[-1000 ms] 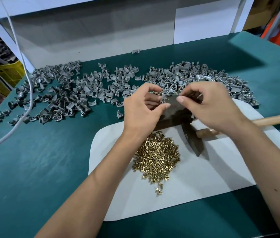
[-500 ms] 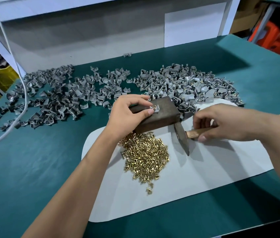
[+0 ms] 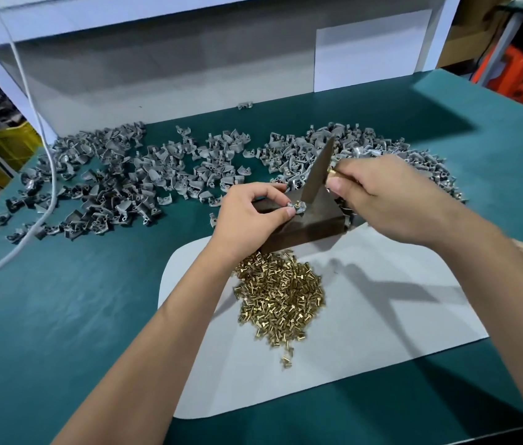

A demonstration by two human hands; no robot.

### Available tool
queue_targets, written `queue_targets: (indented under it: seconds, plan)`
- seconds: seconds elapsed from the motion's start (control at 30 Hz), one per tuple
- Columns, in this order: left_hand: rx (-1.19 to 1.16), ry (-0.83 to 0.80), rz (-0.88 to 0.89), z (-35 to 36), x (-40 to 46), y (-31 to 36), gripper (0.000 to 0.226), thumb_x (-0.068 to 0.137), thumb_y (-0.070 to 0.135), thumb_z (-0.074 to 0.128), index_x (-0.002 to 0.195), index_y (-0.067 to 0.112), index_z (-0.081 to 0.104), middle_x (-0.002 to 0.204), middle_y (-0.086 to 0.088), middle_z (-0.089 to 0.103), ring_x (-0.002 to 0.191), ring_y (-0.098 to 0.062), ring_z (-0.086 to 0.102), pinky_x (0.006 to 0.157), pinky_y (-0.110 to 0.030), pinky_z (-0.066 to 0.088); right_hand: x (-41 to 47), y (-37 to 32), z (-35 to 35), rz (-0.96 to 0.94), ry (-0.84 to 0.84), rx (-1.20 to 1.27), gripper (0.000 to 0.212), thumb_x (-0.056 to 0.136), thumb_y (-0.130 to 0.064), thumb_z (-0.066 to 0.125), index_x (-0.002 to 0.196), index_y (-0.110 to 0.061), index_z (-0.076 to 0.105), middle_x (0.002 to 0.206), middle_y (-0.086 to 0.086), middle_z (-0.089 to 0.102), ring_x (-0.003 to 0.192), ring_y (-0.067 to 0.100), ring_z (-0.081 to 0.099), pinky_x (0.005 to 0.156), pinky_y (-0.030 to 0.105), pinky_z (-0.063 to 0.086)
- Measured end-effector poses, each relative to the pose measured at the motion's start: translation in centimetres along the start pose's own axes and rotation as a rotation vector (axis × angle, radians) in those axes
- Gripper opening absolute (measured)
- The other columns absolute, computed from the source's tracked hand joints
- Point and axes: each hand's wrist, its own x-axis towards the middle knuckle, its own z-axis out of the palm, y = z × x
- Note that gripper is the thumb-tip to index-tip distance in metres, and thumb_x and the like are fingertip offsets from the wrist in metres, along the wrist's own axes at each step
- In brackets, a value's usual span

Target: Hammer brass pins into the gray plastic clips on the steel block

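In the head view, the left hand point(image 3: 247, 213) pinches a gray clip point(image 3: 295, 207) with a brass pin point(image 3: 298, 203) standing in it, on top of the steel block point(image 3: 311, 220). The right hand's point(image 3: 379, 197) grip closes round the hammer point(image 3: 318, 175) handle just behind the head, whose lower tip hangs just above the pin. Loose brass pins point(image 3: 281, 300) lie heaped below the left grip; more clips point(image 3: 119, 184) are scattered across the green surface point(image 3: 61, 316) beyond.

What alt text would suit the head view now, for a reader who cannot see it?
The left hand pinches a gray clip with a brass pin on a steel block while the right hand holds a hammer above it. Loose brass pins lie nearer, gray clips beyond.
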Motion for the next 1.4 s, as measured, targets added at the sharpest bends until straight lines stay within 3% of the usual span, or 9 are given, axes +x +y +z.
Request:
queue_targets:
  seconds: [0.13, 0.33, 0.5, 0.67, 0.8, 0.97, 1.13, 1.27, 1.4]
  plan:
    - [0.008, 0.005, -0.040, 0.0, 0.1, 0.1, 0.005, 0.081, 0.009, 0.084, 0.081, 0.012, 0.080, 0.115, 0.003, 0.074, 0.105, -0.003, 0.069, 0.098, -0.029, 0.054, 0.5, -0.4, 0.1, -0.033, 0.290, 0.077, 0.032, 0.104, -0.045, 0.036, 0.084, -0.021, 0.046, 0.064, 0.001, 0.055, 0.056, 0.025, 0.052, 0.054, 0.036, 0.036]
    - [-0.034, 0.009, -0.074, 0.0, -0.1, 0.4, 0.007, 0.080, 0.005, 0.084, 0.080, 0.011, 0.081, 0.110, -0.001, 0.075, 0.113, -0.002, 0.067, 0.100, -0.027, 0.053, 0.6, -0.3, 1.0, 0.107, -0.044, -0.204, 0.038, 0.106, -0.045, 0.036, 0.074, -0.025, 0.038, 0.074, 0.001, 0.053, 0.077, 0.035, 0.056, 0.064, 0.039, 0.040]
    - [-0.022, 0.009, -0.097, -0.1, 0.0, 0.4, 0.006, 0.080, 0.008, 0.085, 0.082, 0.011, 0.081, 0.114, 0.001, 0.075, 0.109, -0.003, 0.069, 0.100, -0.032, 0.054, 0.4, -1.2, 0.4, 0.017, 0.254, -0.055, 0.030, 0.104, -0.046, 0.035, 0.082, -0.026, 0.039, 0.062, -0.003, 0.046, 0.055, 0.026, 0.048, 0.050, 0.032, 0.031]
    - [-0.061, 0.003, -0.105, 0.0, -0.1, 0.8, 0.013, 0.080, 0.002, 0.084, 0.078, 0.014, 0.078, 0.116, -0.006, 0.074, 0.111, -0.011, 0.070, 0.100, -0.039, 0.056, 0.7, -2.1, 1.4, 0.052, -0.013, -0.265, 0.028, 0.107, -0.044, 0.035, 0.088, -0.026, 0.044, 0.070, -0.002, 0.045, 0.069, 0.031, 0.048, 0.059, 0.036, 0.034]
    - [-0.040, 0.003, -0.108, -0.1, 0.0, 0.7, 0.008, 0.080, 0.007, 0.085, 0.081, 0.013, 0.080, 0.118, -0.004, 0.074, 0.109, -0.008, 0.070, 0.102, -0.036, 0.055, 0.6, -2.2, 0.3, 0.008, 0.238, -0.201, 0.027, 0.104, -0.048, 0.031, 0.088, -0.028, 0.041, 0.063, -0.007, 0.038, 0.059, 0.029, 0.041, 0.058, 0.037, 0.032]
    - [-0.069, 0.001, -0.116, 0.0, -0.1, 0.8, 0.012, 0.079, 0.002, 0.084, 0.079, 0.013, 0.078, 0.117, -0.006, 0.074, 0.108, -0.012, 0.071, 0.101, -0.040, 0.056, 0.4, -2.8, 1.6, 0.060, -0.021, -0.265, 0.023, 0.108, -0.042, 0.036, 0.091, -0.027, 0.041, 0.070, -0.002, 0.043, 0.073, 0.033, 0.048, 0.066, 0.038, 0.037]
    - [-0.035, 0.002, -0.109, -0.1, 0.0, 0.5, 0.008, 0.079, 0.009, 0.086, 0.081, 0.013, 0.080, 0.116, -0.002, 0.074, 0.109, -0.007, 0.070, 0.102, -0.036, 0.054, 0.5, -2.6, 0.3, 0.061, 0.250, -0.178, 0.025, 0.107, -0.039, 0.038, 0.092, -0.022, 0.048, 0.063, -0.001, 0.040, 0.060, 0.033, 0.043, 0.059, 0.037, 0.035]
    - [-0.048, 0.008, -0.110, -0.1, -0.1, 0.6, 0.007, 0.080, 0.004, 0.084, 0.084, 0.009, 0.081, 0.117, -0.004, 0.073, 0.108, -0.007, 0.070, 0.100, -0.036, 0.056, 0.1, -3.0, 1.7, 0.131, -0.011, -0.215, 0.024, 0.108, -0.038, 0.036, 0.092, -0.024, 0.045, 0.076, 0.006, 0.052, 0.071, 0.032, 0.052, 0.065, 0.040, 0.043]
    - [-0.037, 0.004, -0.106, 0.0, -0.1, 0.7, 0.009, 0.080, 0.007, 0.086, 0.081, 0.014, 0.080, 0.117, -0.001, 0.074, 0.107, -0.003, 0.070, 0.100, -0.030, 0.055, 0.7, -2.2, -0.1, 0.116, 0.196, -0.265, 0.029, 0.106, -0.044, 0.036, 0.083, -0.027, 0.041, 0.063, -0.004, 0.036, 0.056, 0.026, 0.040, 0.061, 0.037, 0.034]
